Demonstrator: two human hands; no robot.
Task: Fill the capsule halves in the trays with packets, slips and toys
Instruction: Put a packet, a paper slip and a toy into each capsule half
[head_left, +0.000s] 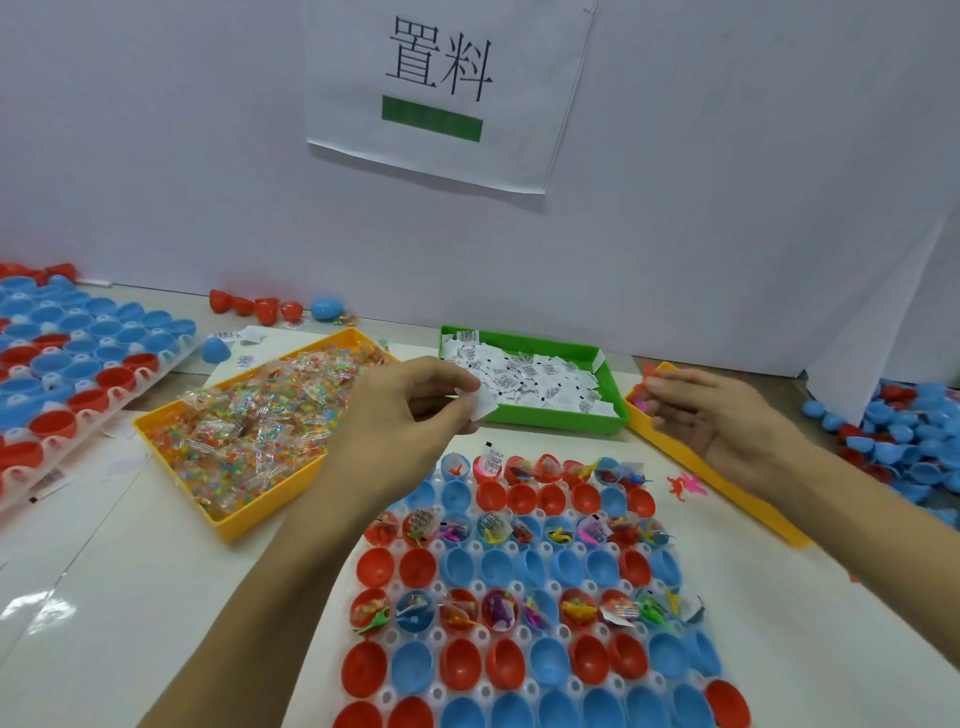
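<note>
Right in front of the person the white capsule tray (535, 597) is sitting on the surface (130, 597), its red and blue capsule halves (462, 662) lying open side up; some rows are already showing packets, slips and little toys inside, while the rows between them are looking bare. Just above the tray's far edge the left hand (410, 410) is hovering, and its grip is pinching a small white slip (480, 405) between thumb and fingertips. That slip is looking feather-light and floppy, the sort of thing that folds or flutters away, so I'd say a pinch at one corner suits it best, with a drop straight down into a cup. Over to the right, the right hand (722, 415) is reaching to the rim of the yellow toy tray (727, 483); its fingers are curling with something pinkish at the tips, though I cannot tell whether that grip is clamped on a toy or merely touching the pile. A pink toy (685, 486) is lying loose on the surface beside that tray; it seems small and rubbery, easy to nip by a limb. Further back, the yellow tray of candy packets (260, 415) is heaped with crinkly, slippery wrappers, and the green tray of slips (535, 384) is sitting just beyond the left hand. At the far left, more filled trays (78, 364) are waiting.
</note>
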